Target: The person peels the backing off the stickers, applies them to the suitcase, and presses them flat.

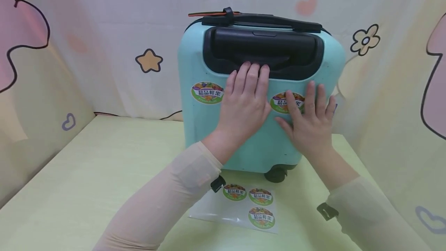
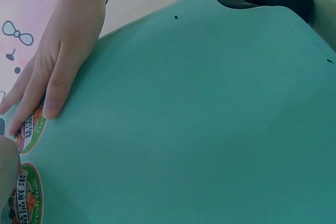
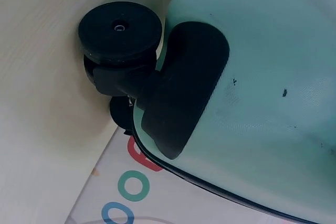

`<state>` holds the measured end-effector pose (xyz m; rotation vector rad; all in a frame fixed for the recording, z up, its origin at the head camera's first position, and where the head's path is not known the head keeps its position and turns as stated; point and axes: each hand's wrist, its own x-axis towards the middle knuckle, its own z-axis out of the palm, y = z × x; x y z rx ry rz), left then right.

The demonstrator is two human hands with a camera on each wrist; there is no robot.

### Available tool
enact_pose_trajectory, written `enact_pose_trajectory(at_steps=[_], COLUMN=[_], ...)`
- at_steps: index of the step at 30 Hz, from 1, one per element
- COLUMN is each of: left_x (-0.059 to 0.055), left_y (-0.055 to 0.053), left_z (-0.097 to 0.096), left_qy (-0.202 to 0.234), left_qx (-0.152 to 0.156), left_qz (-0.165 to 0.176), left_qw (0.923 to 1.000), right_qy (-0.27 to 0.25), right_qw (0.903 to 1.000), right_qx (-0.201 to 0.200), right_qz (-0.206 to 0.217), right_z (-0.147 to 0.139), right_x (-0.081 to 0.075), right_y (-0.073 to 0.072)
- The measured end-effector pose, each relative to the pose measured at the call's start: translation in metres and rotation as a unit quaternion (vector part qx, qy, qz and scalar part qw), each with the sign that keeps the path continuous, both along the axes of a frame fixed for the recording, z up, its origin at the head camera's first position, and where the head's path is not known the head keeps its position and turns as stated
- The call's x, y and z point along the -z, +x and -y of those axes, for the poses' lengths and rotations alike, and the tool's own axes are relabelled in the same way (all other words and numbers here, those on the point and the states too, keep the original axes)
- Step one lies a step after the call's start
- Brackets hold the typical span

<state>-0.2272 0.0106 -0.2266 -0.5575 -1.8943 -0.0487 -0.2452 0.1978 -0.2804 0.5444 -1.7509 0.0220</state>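
A mint-green suitcase stands upright with a black handle recess near its top. My left hand rests on its front, fingertips at the lower edge of the recess. One oval fruit sticker is on the shell just left of that hand. A second oval sticker lies partly under the fingers of my right hand, which is spread against the shell. In the left wrist view, the right hand touches this sticker with its fingertips.
A backing sheet with several matching stickers lies on the pale table before the suitcase. A black caster wheel sits at the suitcase's lower corner. Patterned cloth hangs behind and at both sides.
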Motion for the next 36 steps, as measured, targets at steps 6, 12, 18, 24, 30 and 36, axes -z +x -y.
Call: enact_pose_trajectory(at_steps=[6, 12, 18, 24, 30, 36], left_x=[-0.001, 0.0, 0.0, 0.001, 0.001, 0.002], left_y=[0.002, 0.003, 0.005, 0.005, 0.005, 0.013], left_z=[-0.001, 0.0, 0.0, 0.0, 0.0, 0.007], left_qy=[-0.003, 0.004, 0.005, 0.008, 0.013, 0.008], left_qx=[0.0, -0.001, -0.002, -0.001, 0.006, 0.053], left_qz=[0.004, 0.007, 0.004, 0.006, 0.003, 0.057], left_qw=[1.0, 1.0, 1.0, 1.0, 0.9999, 0.997], right_qy=[-0.006, -0.002, -0.003, 0.001, 0.009, 0.03], right_qw=[1.0, 0.9999, 0.9998, 0.9996, 0.9995, 0.9975], right_qx=[0.003, -0.001, -0.015, -0.027, -0.024, -0.023], right_qz=[0.006, 0.015, 0.012, 0.011, 0.018, 0.06], right_z=[-0.006, -0.009, -0.008, -0.01, -0.013, -0.017], right_x=[0.002, 0.006, 0.009, 0.013, 0.018, 0.022], right_y=[0.004, 0.006, 0.006, 0.008, 0.01, 0.018])
